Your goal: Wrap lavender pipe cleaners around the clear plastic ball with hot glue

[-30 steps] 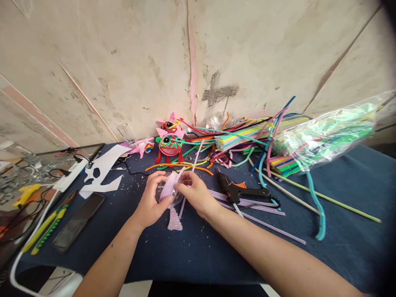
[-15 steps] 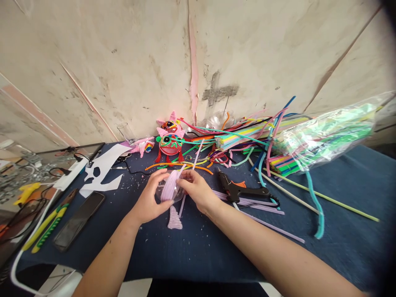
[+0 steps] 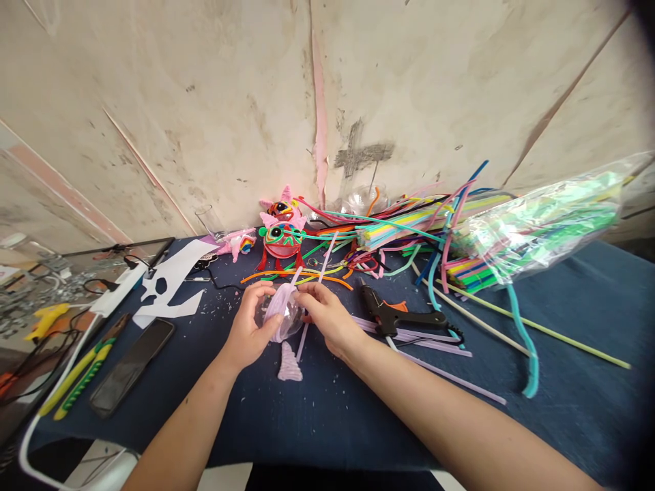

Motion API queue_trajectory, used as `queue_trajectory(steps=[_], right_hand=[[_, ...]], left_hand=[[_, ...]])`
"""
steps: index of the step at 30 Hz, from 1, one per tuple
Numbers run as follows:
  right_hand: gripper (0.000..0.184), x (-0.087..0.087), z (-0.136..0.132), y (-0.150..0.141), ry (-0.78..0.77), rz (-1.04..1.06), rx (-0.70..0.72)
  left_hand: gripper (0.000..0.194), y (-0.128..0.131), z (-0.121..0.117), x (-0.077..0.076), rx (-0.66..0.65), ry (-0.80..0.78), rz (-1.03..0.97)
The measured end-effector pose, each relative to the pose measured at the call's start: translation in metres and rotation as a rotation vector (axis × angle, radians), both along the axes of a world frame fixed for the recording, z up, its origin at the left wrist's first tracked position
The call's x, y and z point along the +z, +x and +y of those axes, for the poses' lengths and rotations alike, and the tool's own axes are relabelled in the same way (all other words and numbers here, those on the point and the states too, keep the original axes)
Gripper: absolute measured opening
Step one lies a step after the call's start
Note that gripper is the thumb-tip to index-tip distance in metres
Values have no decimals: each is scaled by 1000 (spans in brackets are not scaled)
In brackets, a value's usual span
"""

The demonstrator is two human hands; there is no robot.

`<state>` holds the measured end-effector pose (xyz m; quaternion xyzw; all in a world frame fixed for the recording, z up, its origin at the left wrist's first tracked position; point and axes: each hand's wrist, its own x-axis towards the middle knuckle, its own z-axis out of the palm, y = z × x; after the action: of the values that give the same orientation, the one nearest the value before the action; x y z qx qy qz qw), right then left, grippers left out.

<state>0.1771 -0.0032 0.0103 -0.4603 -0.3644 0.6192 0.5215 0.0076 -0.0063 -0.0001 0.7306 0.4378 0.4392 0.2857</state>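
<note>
Between my hands is a clear plastic ball [image 3: 293,322] with lilac pipe cleaners [image 3: 280,304] laid side by side over its left part. My left hand [image 3: 253,330] grips the ball from the left, its thumb pressed on the lilac strips. From the right, my right hand [image 3: 326,312] has fingers bent against the strips and the ball's upper edge; the fingertips are partly hidden. One strip end sticks up above the ball. A lilac ribbed, fin-shaped piece [image 3: 290,363] lies just below the ball on the dark blue cloth.
A black glue gun [image 3: 396,314] lies right of my hands across loose lilac pipe cleaners. Behind are red-and-green decorated figures [image 3: 281,240] and bundled pipe cleaners [image 3: 399,228]. On the left lie a phone [image 3: 132,367], green-yellow pliers [image 3: 91,372] and cut white paper [image 3: 177,283].
The ball has turned slightly in my hands, and more of its clear right side shows. My left thumb has moved up onto the lilac strips. The strip end above leans further left.
</note>
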Motion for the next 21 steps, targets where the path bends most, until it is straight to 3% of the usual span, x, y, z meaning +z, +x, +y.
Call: queue_trajectory(steps=[12,17,21], right_hand=[[19,-2,4,3,250,59,-172],[18,22,-4,18,320,53,-208],[22,41,-12,65,411,-210,-275]], left_hand=[[32,-6,2,-6,-17,-23,-100],[33,-7,6,-7,10,-50,-174],[37,-12,11,-10,44,-95,-253]])
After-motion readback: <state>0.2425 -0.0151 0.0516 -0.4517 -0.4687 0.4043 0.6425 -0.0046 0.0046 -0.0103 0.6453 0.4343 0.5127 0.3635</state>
